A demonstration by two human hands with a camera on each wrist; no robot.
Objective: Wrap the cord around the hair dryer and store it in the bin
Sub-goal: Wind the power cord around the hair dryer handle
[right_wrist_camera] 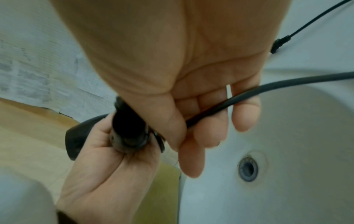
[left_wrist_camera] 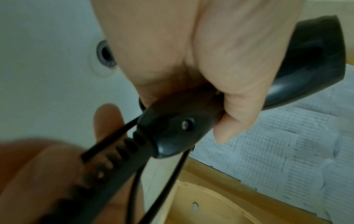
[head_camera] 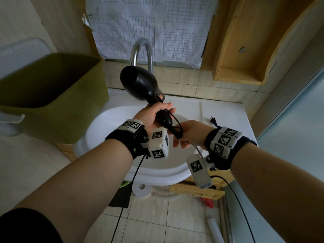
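My left hand (head_camera: 152, 114) has its grip closed round the handle of the black hair dryer (head_camera: 140, 83), fingers and thumb curled about it, so the barrel points up toward the upper left of the head view, in front of the chrome tap (head_camera: 141, 53). In the left wrist view my thumb (left_wrist_camera: 229, 121) lies along the handle just above its butt end, where the ribbed cord sleeve comes out.

My right hand (head_camera: 191, 133) sits just below the handle's end, right of centre in the head view. Its grip is on the cord (right_wrist_camera: 249, 94): the cord runs across my curled fingers (right_wrist_camera: 245, 115) and is pinched under the thumb close to the handle. A loop or two of cord already lies round the lower handle, though the blur hides how many. From my right hand the loose cord trails off to the right, and its plug (head_camera: 213, 120) lies on the white counter (head_camera: 233, 116) beside the basin.

Both hands hang over the white sink (head_camera: 108, 123), whose drain (right_wrist_camera: 248, 169) shows in the right wrist view. The green bin (head_camera: 52, 95) stands at the left of the head view, open-topped, touching the sink's edge, well apart from the dryer.
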